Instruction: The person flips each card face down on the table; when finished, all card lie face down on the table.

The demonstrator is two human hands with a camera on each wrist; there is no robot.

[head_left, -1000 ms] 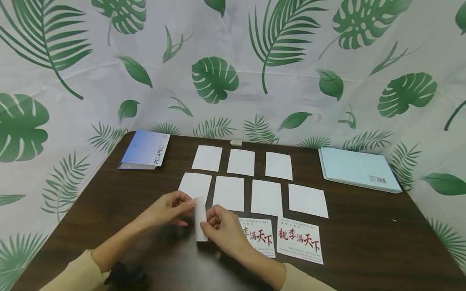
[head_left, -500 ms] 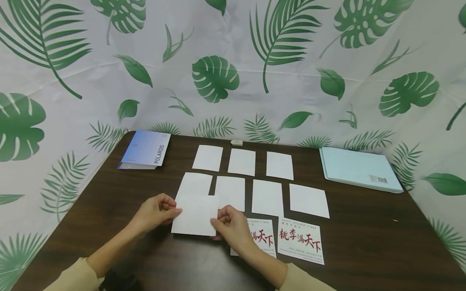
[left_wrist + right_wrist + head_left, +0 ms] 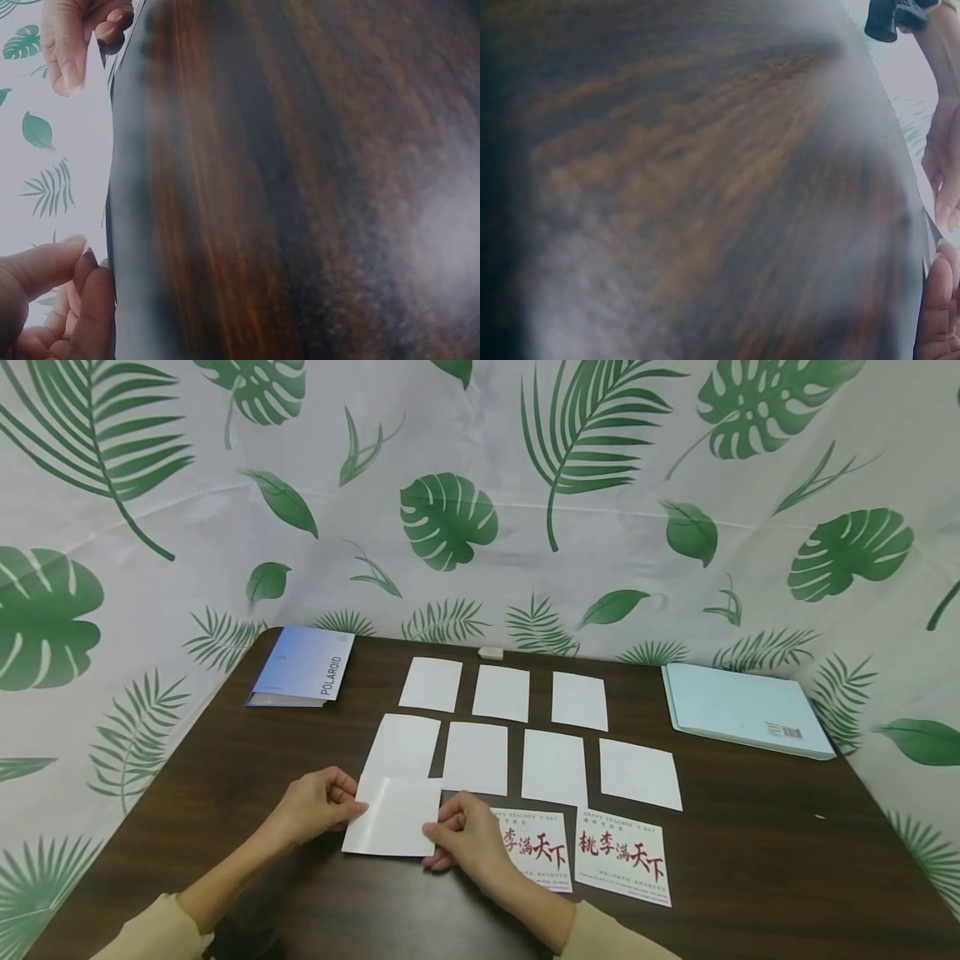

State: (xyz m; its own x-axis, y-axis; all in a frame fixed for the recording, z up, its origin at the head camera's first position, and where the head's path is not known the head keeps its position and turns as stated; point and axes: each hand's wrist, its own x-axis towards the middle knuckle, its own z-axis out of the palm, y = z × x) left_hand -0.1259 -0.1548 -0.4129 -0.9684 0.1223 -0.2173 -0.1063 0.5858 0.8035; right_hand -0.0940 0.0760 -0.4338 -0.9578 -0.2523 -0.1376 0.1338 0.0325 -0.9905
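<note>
Both hands hold a blank white card (image 3: 393, 820) between them, low over the table's near side. My left hand (image 3: 318, 807) pinches its left edge between thumb and fingers. At the right edge, my right hand (image 3: 474, 839) pinches it near the lower corner. The card's top overlaps another white card (image 3: 405, 743) lying behind it. Beside the right hand lies a printed card (image 3: 542, 843) with red characters, its left part hidden by that hand. The left wrist view shows the held card (image 3: 97, 150) edge-on, with fingers at both ends.
Blank white cards lie in two rows, such as one in the back row (image 3: 431, 685). A second printed card (image 3: 622, 857) lies to the right. A blue POLAROID album (image 3: 303, 664), a pale blue folder (image 3: 742, 710) and a small white block (image 3: 491, 653) sit farther back.
The card was seen nearly edge-on a second ago, then turned with its blank face up. Since then both hands have lowered it slightly toward the near side and left.
</note>
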